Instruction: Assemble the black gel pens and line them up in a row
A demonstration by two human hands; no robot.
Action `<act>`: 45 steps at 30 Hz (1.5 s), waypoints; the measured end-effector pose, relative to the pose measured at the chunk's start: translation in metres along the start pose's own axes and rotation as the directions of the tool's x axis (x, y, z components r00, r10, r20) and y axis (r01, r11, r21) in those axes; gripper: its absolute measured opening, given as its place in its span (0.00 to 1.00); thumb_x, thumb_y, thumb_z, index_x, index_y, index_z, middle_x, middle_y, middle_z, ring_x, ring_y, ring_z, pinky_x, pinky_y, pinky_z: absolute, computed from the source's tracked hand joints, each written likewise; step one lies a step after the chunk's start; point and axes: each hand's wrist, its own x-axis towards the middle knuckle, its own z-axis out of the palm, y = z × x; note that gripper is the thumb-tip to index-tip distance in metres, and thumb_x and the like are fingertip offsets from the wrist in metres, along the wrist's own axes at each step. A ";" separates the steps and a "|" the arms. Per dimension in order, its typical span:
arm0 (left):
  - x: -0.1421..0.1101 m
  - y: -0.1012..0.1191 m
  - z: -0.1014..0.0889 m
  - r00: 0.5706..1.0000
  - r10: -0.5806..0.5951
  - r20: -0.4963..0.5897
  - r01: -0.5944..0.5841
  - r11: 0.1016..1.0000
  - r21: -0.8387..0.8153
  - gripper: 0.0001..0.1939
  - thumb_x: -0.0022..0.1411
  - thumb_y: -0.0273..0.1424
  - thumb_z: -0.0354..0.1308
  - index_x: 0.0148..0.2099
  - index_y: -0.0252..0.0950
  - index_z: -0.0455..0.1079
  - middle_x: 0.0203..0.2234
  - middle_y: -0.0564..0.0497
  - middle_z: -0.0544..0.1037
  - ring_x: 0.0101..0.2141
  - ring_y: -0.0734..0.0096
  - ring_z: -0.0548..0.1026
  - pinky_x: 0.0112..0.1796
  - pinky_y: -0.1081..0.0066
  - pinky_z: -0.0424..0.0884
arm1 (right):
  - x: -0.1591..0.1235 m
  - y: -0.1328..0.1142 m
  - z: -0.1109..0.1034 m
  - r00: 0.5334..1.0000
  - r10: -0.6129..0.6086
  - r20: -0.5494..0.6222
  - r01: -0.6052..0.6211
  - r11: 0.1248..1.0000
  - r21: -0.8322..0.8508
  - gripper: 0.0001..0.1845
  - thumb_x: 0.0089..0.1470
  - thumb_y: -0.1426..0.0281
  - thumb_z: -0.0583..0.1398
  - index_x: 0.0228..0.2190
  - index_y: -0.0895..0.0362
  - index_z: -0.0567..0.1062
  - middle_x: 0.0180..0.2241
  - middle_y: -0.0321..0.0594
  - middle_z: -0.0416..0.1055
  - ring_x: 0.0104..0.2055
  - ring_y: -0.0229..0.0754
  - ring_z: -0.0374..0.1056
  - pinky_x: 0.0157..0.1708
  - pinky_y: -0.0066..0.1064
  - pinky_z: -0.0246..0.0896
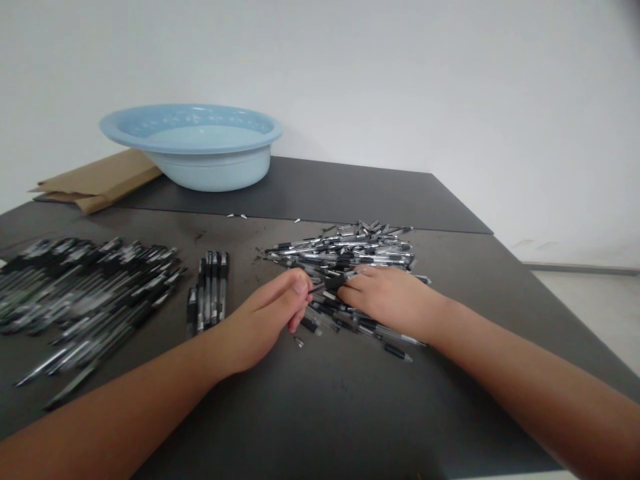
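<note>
My left hand (275, 303) is closed, thumb pressed on its fingers, and a thin dark rod (317, 289) like a pen refill sticks out of it toward the right. My right hand (383, 297) is bent over the pile of pens (345, 253), its fingers closed around a pen with a black grip (335, 283). The rod's end reaches that grip; whether they join is blurred. Under and around my right hand lie the pile's many clear-and-black pens. A short row of pens (215, 287) lies just left of my left hand.
A large spread of pens (85, 287) covers the table's left side. At the back stands a light blue basin (215, 167), beside a brown paper bag (100, 177). Small silver tips (299, 342) lie loose on the dark table (320, 413). A white wall rises behind.
</note>
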 end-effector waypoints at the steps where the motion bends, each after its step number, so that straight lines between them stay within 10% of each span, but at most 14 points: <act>1: -0.001 0.001 0.000 1.000 -0.001 -0.001 0.001 1.000 0.031 0.23 0.79 0.50 0.41 0.38 0.39 0.62 0.25 0.56 0.67 0.30 0.69 0.66 0.37 0.67 0.63 | -0.004 -0.002 -0.002 0.999 0.034 -0.040 -0.032 0.998 0.052 0.09 0.69 0.76 0.57 0.44 0.58 0.77 0.41 0.47 0.75 0.45 0.52 0.71 0.41 0.40 0.69; 6: -0.002 0.011 0.000 0.998 -0.001 -0.063 0.019 0.957 0.289 0.22 0.77 0.48 0.47 0.35 0.39 0.63 0.27 0.56 0.68 0.31 0.69 0.66 0.34 0.69 0.62 | -0.031 -0.029 -0.004 0.858 0.481 -0.179 -0.242 0.686 0.686 0.05 0.70 0.72 0.56 0.44 0.54 0.72 0.36 0.39 0.73 0.36 0.42 0.69 0.36 0.33 0.68; 9: 0.000 0.014 -0.001 0.998 0.020 -0.057 0.002 0.932 0.363 0.22 0.77 0.47 0.47 0.34 0.38 0.63 0.27 0.55 0.69 0.31 0.68 0.67 0.33 0.69 0.62 | -0.040 -0.045 0.005 0.771 0.627 -0.111 -0.179 0.380 0.908 0.02 0.70 0.69 0.58 0.44 0.52 0.71 0.31 0.34 0.69 0.30 0.38 0.65 0.29 0.28 0.65; 12: 0.001 0.015 -0.002 0.999 0.033 -0.029 -0.018 0.914 0.405 0.21 0.77 0.46 0.46 0.34 0.38 0.64 0.27 0.55 0.69 0.31 0.68 0.67 0.33 0.69 0.62 | -0.041 -0.049 0.016 0.694 0.705 -0.146 -0.058 0.258 0.965 0.03 0.69 0.66 0.61 0.41 0.52 0.71 0.30 0.33 0.68 0.30 0.36 0.65 0.28 0.26 0.65; 17: 0.000 0.015 -0.003 0.999 0.045 -0.026 -0.027 0.879 0.475 0.20 0.77 0.45 0.47 0.35 0.39 0.65 0.27 0.55 0.70 0.30 0.68 0.68 0.32 0.69 0.62 | -0.044 -0.048 0.020 0.624 0.754 -0.206 0.069 0.209 0.975 0.04 0.68 0.67 0.63 0.43 0.51 0.73 0.33 0.36 0.73 0.31 0.37 0.70 0.27 0.27 0.69; 45: 0.002 0.021 -0.002 0.999 -0.054 0.011 0.038 0.825 0.564 0.21 0.76 0.47 0.45 0.37 0.39 0.67 0.28 0.54 0.74 0.31 0.66 0.72 0.33 0.67 0.63 | -0.051 -0.054 0.022 0.643 0.707 -0.294 0.127 0.280 0.952 0.10 0.66 0.75 0.63 0.47 0.50 0.75 0.42 0.40 0.77 0.37 0.39 0.76 0.36 0.32 0.76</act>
